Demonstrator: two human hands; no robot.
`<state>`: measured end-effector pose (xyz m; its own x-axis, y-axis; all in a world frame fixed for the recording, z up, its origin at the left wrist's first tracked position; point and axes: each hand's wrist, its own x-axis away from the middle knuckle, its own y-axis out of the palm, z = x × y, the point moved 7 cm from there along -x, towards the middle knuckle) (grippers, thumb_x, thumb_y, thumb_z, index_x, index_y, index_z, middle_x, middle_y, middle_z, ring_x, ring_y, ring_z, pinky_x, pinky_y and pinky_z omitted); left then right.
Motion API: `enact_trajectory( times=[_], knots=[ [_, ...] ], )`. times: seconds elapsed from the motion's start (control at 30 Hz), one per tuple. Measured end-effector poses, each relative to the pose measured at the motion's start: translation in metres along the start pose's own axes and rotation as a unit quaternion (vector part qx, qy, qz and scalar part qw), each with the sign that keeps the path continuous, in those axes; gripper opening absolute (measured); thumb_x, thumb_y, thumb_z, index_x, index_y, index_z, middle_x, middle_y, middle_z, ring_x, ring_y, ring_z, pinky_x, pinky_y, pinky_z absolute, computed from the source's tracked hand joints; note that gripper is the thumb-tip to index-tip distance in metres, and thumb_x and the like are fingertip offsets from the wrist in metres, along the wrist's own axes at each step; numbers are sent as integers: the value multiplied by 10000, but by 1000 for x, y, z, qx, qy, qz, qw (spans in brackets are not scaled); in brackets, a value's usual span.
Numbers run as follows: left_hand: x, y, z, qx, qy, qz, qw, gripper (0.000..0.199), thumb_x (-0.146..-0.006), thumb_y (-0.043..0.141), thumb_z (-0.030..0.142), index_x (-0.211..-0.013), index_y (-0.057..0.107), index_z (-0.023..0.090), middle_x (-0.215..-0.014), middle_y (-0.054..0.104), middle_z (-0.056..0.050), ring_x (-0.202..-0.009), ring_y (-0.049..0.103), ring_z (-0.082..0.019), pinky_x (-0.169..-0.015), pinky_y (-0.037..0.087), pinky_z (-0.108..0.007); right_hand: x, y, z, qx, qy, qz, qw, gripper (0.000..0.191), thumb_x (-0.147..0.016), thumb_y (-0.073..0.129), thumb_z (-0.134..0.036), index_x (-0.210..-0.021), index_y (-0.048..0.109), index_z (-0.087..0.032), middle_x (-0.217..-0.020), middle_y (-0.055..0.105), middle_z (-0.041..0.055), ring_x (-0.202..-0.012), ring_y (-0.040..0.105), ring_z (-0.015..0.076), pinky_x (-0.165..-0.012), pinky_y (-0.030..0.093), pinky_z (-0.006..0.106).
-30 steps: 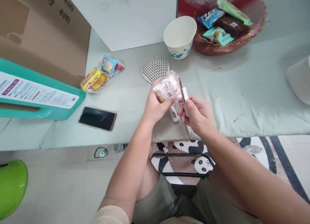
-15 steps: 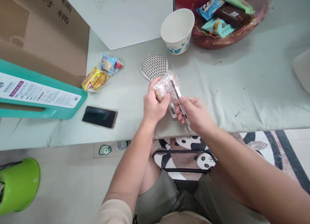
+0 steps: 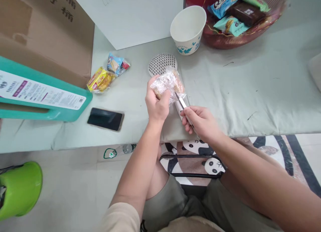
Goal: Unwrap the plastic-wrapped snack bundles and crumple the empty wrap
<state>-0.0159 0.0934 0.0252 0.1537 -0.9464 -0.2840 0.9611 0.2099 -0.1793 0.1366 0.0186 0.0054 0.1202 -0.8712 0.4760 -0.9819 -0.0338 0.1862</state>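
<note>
My left hand [image 3: 158, 100] is closed around a clear plastic-wrapped package [image 3: 167, 83], its thumb pressed on the near side. Something light brown shows through the crinkled wrap, but I cannot make out what it is. My right hand [image 3: 200, 122] grips a slim utility knife [image 3: 185, 108] with a pale handle and dark tip. That tip meets the package's lower right edge; whether it has gone through the plastic I cannot tell. Beneath the package lies a white paddle-shaped tool with a perforated oval head [image 3: 162, 63], its handle partly covered by the package and my right hand.
A paper cup [image 3: 188, 31] and a red bowl [image 3: 240, 39] of wrapped snacks stand behind. Left are small snack packs [image 3: 101, 80], a phone [image 3: 105, 119], a cardboard box [image 3: 57, 44] and a teal-edged carton [image 3: 67, 116]. A green bin [image 3: 23, 188] stands on the floor.
My left hand has turned the package, so more of its wrapped face shows. The knife's tip has moved from across the package's upper right down to its lower right edge.
</note>
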Motion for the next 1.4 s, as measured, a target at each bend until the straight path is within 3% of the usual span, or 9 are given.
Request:
enact_trajectory(
  times=[0.13, 0.33, 0.5, 0.6, 0.73, 0.9, 1.0, 1.23, 1.4],
  knots=[
    [-3, -6, -8, 42, -50, 26, 998, 441, -867, 685, 372, -1283, 588, 262, -1058, 714, -47, -958, 714, -209, -816, 597, -324, 1, 2, 0, 33, -2, 3, 999, 253, -941, 588, -358, -797, 651, -160, -611, 599, -23, -435, 545, 61, -387, 441, 162],
    [-2, -8, -3, 120, -164, 80, 976, 366, -817, 715, 375, -1141, 608, 245, -780, 621, 26, -492, 493, -84, -418, 329, -228, 1, 5, 0, 76, -9, 0, 997, 231, -936, 583, -335, -791, 643, -166, -619, 599, -18, -449, 543, 67, -405, 445, 176],
    [-7, -14, -9, 199, -217, 125, 948, 248, -782, 695, 379, -947, 576, 237, -784, 629, 15, -531, 527, -86, -395, 247, -225, 3, 3, 2, 101, -17, -16, 995, 265, -944, 571, -404, -824, 637, -177, -650, 615, -3, -472, 543, 94, -430, 446, 222],
    [-11, -16, -18, 256, -279, 107, 919, 208, -799, 640, 405, -926, 599, 245, -862, 679, -17, -620, 615, -109, -406, 278, -228, 2, -13, -12, 184, -93, 21, 978, 310, -962, 545, -448, -852, 666, -184, -671, 635, 22, -525, 556, 128, -492, 447, 268],
    [-14, -16, -20, 275, -305, 52, 910, 240, -772, 665, 418, -950, 653, 257, -955, 715, -35, -731, 670, -146, -442, 387, -228, -1, -59, -46, 377, -289, 201, 857, 227, -929, 587, -366, -969, 743, -206, -890, 699, 94, -749, 631, 213, -671, 488, 359],
    [-9, -10, -15, 232, -265, 7, 936, 419, -743, 756, 505, -1091, 672, 286, -1005, 724, -32, -830, 682, -188, -489, 457, -231, -20, -110, -48, 518, -311, 306, 736, 213, -904, 590, -298, -1026, 756, -244, -981, 688, 125, -916, 625, 306, -796, 480, 468],
    [-6, 2, -9, 200, -223, -48, 953, 589, -764, 759, 616, -1247, 632, 304, -1046, 709, -50, -920, 708, -239, -554, 499, -264, -15, -112, -52, 521, -348, 350, 696, 216, -895, 612, -319, -1054, 738, -244, -1029, 687, 151, -1009, 603, 356, -869, 463, 547],
    [-4, 28, 0, 143, -81, -144, 976, 598, -832, 676, 718, -1260, 604, 306, -1118, 668, -56, -1073, 676, -255, -882, 555, -380, 1, -24, -51, 444, -476, 153, 744, 303, -888, 632, -340, -1171, 656, -233, -1062, 688, 116, -983, 642, 295, -850, 509, 456],
    [-1, 31, -1, 110, -53, -162, 979, 574, -855, 649, 720, -1240, 600, 298, -1083, 676, -47, -937, 662, -204, -840, 539, -347, -6, -17, -43, 395, -459, 126, 786, 97, -887, 592, -243, -971, 638, -226, -852, 663, 47, -797, 616, 219, -743, 479, 369]
  ],
)
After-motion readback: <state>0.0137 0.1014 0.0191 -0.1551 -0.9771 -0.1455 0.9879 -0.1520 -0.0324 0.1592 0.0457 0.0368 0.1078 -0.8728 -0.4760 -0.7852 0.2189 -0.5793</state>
